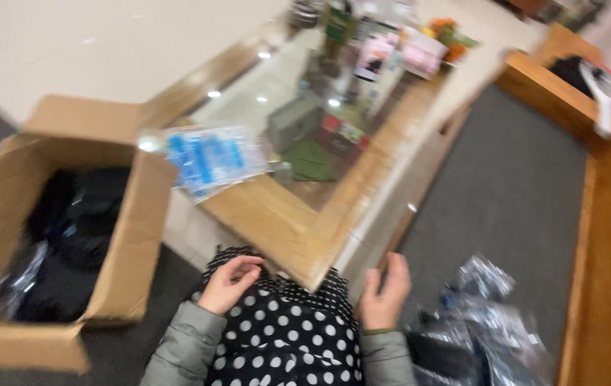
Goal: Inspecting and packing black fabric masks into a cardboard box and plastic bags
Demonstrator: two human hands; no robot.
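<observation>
My left hand rests loosely curled on my black, white-dotted lap fabric, holding nothing. My right hand hovers with fingers apart just right of the wooden table corner, also holding nothing. A pile of clear plastic bags with dark contents lies on the grey carpet right of my right hand. An open cardboard box with dark bagged items inside stands to my left. The picture is blurred by motion.
A glass-topped wooden table stretches away ahead, with a clear bag of blue items on its near edge and boxes, packets and flowers further back. A wooden bench runs along the right. Grey carpet lies between.
</observation>
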